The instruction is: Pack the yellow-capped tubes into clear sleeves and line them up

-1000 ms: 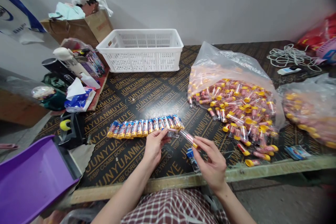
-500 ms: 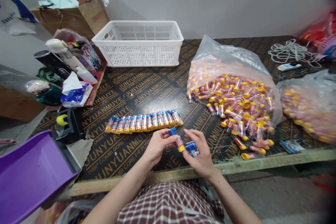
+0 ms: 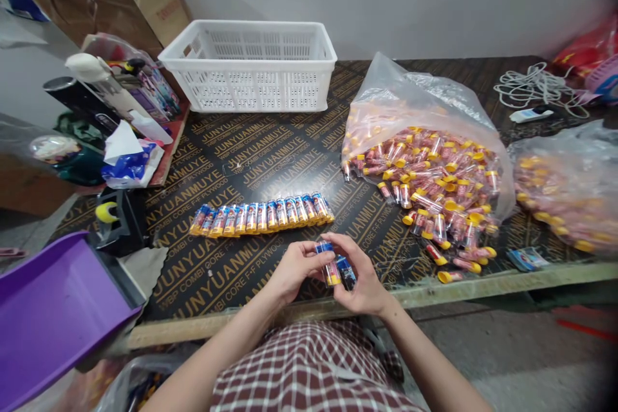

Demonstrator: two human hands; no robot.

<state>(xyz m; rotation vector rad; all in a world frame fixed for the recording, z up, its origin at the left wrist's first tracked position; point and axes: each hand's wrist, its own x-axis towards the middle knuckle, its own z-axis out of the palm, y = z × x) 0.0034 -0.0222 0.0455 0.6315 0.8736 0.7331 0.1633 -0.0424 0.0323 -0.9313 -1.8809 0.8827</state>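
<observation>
My left hand (image 3: 294, 268) and my right hand (image 3: 363, 278) meet over the table's near edge, both pinching a small clear tube (image 3: 329, 264) with a yellow cap and a blue label. My right hand also keeps a small stack of blue labels (image 3: 346, 270) against its fingers. Just beyond my hands lies a neat row of labelled tubes (image 3: 261, 214) on the dark plywood table (image 3: 270, 161). To the right, an open plastic bag (image 3: 425, 141) spills several unlabelled yellow-capped tubes (image 3: 434, 206).
A white slotted basket (image 3: 251, 64) stands at the back. Clutter, a cardboard box (image 3: 116, 6) and a tape dispenser (image 3: 116, 219) sit left; a purple tray (image 3: 53, 309) is at the lower left. A second bag of tubes (image 3: 570, 193) and a coiled cord (image 3: 535, 87) lie right.
My right hand brought the tube across to my left hand. Both hands drew back toward the table's near edge and closed around the tube, now wearing a blue label.
</observation>
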